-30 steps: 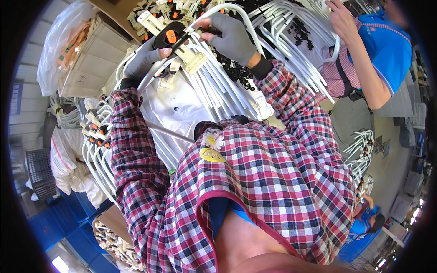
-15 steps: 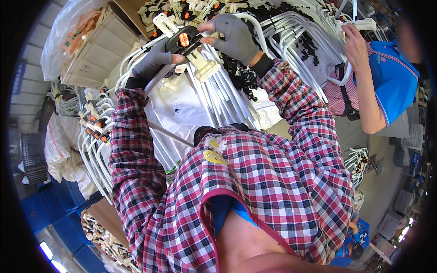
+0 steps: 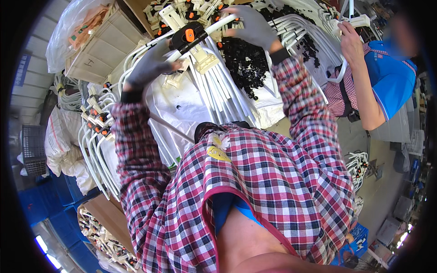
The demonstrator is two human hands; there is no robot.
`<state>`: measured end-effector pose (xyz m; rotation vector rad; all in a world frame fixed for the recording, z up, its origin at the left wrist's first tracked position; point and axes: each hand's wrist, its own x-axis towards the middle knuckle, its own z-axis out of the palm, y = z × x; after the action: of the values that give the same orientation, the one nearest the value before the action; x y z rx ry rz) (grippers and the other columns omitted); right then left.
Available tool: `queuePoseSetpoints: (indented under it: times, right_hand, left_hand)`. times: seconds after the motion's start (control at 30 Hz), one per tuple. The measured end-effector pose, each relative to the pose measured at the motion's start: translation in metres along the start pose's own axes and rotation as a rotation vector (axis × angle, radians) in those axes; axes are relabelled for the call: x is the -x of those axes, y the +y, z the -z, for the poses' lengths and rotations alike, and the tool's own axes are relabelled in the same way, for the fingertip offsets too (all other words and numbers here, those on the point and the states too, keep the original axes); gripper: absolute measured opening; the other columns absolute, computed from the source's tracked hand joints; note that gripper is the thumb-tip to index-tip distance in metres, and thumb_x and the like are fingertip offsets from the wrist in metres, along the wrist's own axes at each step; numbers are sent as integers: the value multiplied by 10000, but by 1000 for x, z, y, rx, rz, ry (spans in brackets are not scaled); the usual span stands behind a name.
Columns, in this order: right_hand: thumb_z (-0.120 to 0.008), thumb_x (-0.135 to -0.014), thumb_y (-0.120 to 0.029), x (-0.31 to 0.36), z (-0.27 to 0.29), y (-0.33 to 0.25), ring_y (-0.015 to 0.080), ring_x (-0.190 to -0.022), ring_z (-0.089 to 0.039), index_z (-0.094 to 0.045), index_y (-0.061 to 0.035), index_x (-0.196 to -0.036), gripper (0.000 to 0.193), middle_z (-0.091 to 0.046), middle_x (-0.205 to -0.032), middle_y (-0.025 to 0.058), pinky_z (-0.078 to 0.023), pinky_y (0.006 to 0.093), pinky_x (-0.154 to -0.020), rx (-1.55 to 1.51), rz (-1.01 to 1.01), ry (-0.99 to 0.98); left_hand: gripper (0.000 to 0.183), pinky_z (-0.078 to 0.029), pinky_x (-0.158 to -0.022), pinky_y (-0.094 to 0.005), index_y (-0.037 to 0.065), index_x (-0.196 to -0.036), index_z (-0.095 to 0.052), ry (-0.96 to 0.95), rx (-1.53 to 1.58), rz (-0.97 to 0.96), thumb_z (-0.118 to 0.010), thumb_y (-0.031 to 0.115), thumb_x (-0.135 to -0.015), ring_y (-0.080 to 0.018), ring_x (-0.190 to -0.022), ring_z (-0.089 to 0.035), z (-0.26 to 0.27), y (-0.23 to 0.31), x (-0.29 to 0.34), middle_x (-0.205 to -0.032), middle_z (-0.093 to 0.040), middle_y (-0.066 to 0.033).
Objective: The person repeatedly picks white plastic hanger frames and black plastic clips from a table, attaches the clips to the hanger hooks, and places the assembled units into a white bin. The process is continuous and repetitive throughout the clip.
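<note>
Clasped at the Left, Spread Loose at the Right

Gripping the white tube [image 3: 173, 56] with the gloved left hand [image 3: 152, 64], just beside a black clamp [image 3: 182, 42] with an orange knob [image 3: 190, 35]. Held up, with a cream bracket [image 3: 205, 60] at the clamp, above the bundled white tubes [image 3: 223, 98]. Reaching to the tube's far end with the gloved right hand [image 3: 250, 26], with thumb and fingers parted around it; cannot tell whether touching. Raised on both sides, with plaid-sleeved forearms set wide apart.

Open below the left hand over a bare stretch of white sheeting [image 3: 166, 100]. Bounded on the left by a pale crate [image 3: 98, 57], beyond the tube by heaped brackets [image 3: 207, 10], and below the right hand by a spread of small black parts [image 3: 246, 63]. Farther right, well apart, filled by a co-worker [image 3: 387, 82] in blue.

Compared with half a second ago, drawn rightward from the clamp with the right hand, and opened from a pinch. Now bared between clamp and fingers: a length of white tube.
</note>
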<state>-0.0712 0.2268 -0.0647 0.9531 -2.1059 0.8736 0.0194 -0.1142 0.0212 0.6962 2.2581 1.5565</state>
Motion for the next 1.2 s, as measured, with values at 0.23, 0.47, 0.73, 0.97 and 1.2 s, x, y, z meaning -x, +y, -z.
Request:
queuePoseSetpoints:
  times: [0.23,0.47,0.73,0.97,1.2]
  right_hand:
    - [-699,-867,-477,289,-47,-5,305,-845,-699,-686,11,-1075,531,-713,-908,205,-511,420,-741,-96,-1362,-55]
    - [-633,-966,-391,189,-64,-12,117,-558,-486,-695,12,-876,418,-584,-645,27,-367,305,-526,-371,-1014,108]
    - [-678,-903,-310,56,-90,-234,280,-1115,-640,-620,-44,-1247,439,-647,-1232,150,-504,369,-943,-721,329,-792]
    - [-670,-916,-240,138,-69,-146,197,-902,-680,-667,-14,-1110,299,-710,-966,108,-519,305,-817,-560,-593,-782]
    - [-675,-922,-244,208,-80,-98,181,-842,-682,-693,-6,-1048,270,-716,-917,113,-520,311,-783,-555,-733,-665]
  left_hand:
    - [564,-458,-861,-290,28,-1378,-472,671,296,129,-691,93,-862,-122,-971,-568,-51,-72,124,-1004,-564,-23]
    - [669,-334,-1115,-437,-7,-1437,-406,1394,-768,-381,-713,124,-857,-349,-1366,-419,-76,28,141,-1470,-419,-219]
    - [709,-523,-904,-361,63,-1517,-296,1175,53,-130,-666,72,-913,-220,-1049,-623,-88,-9,153,-1328,-528,-138]
    - [462,-511,-849,-464,-46,-1342,-489,1434,-800,776,-543,86,-903,-417,-985,-635,-64,-150,340,-1091,-631,-279]
    - [440,-513,-871,-491,63,-1334,-524,1031,-1101,1037,-539,162,-906,-414,-1035,-630,-65,-220,356,-1210,-618,-230]
